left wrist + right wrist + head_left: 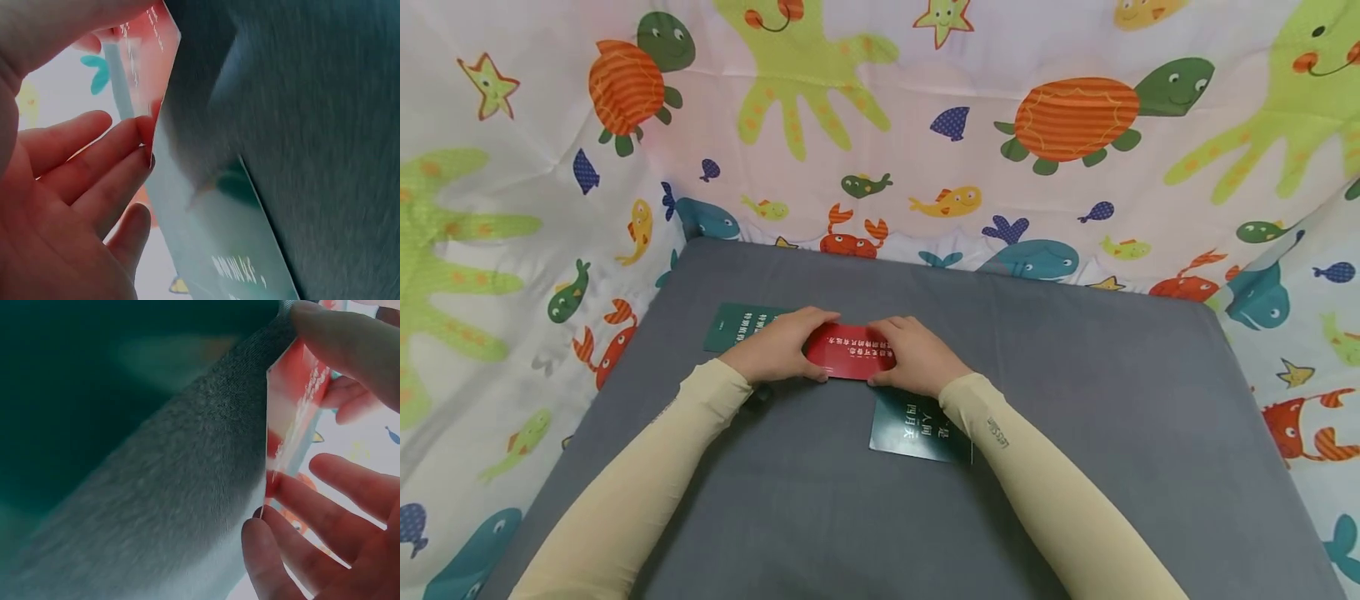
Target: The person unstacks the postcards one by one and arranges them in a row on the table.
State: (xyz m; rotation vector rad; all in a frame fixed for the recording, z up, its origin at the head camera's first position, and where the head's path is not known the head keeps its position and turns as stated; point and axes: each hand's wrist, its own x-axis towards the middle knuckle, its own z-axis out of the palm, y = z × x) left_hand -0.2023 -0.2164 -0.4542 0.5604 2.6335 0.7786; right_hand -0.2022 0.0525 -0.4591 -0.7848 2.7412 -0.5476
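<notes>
A glossy red card (850, 352) with white printed characters is held between both hands. My left hand (775, 346) pinches its left end between thumb and fingers, and my right hand (921, 358) grips the right end the same way. Seen from the left wrist, the red card (153, 53) stands tilted against the fingertips. The right wrist view shows fingers at the edge of the red card (289, 419). Partly hidden behind the left hand lies a green card (730, 327). A dark teal card (913, 429) lies below the right hand, partly covered by the right wrist.
A grey cloth (820, 500) covers the table. Behind and at both sides hangs a white curtain (880, 92) printed with sea animals, meeting the table along its far edge. A small dark object (762, 393) shows under the left wrist.
</notes>
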